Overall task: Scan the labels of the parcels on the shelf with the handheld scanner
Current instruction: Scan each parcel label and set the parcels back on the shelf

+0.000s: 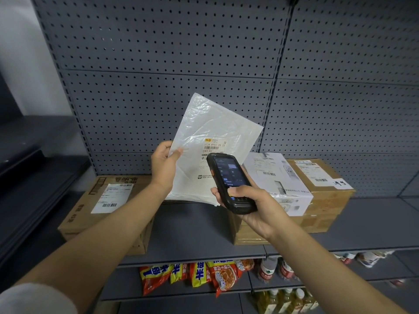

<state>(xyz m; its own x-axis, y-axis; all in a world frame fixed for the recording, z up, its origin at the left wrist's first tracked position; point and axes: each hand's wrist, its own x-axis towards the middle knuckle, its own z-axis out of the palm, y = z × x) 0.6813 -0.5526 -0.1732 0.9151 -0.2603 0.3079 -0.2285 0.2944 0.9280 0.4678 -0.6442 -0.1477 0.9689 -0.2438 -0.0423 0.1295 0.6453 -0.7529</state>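
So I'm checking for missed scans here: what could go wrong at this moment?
The handheld scanner in the right hand covers the lower part of the label on the white mailer, so it may misread. The left hand pinches only the mailer's edge; the wrinkled film could flop or glare.

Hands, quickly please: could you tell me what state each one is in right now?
Left hand: closed on the white mailer bag, pinching its edge.
Right hand: fingers closed round the handheld scanner.
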